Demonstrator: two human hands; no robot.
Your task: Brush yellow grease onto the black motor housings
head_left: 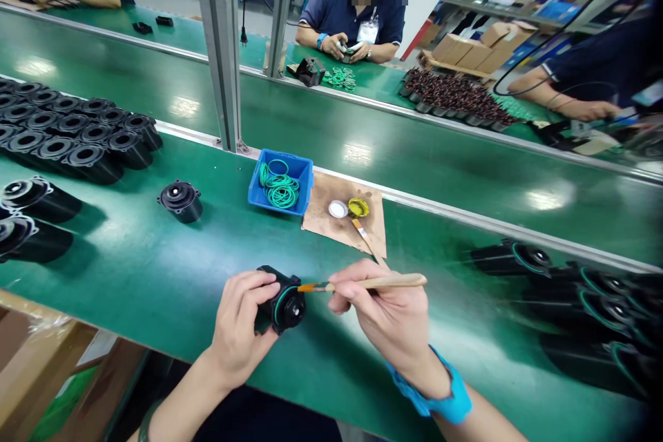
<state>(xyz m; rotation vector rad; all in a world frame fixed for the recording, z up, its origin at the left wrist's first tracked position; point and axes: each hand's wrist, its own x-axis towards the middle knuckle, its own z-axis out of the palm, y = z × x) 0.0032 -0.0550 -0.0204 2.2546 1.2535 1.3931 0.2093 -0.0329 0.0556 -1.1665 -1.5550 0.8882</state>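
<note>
In the head view, the left hand [235,324] has fingers curled round a black housing [291,312], whose long body slants back leftward. The right hand [388,314] has fingers pinching a paintbrush [386,282]; its bristles [306,287] point left, at the housing's green ring [280,299].

There are two brushes [396,281], two small dishes [338,209] and one bin [305,185] of green rings [282,191].
</note>
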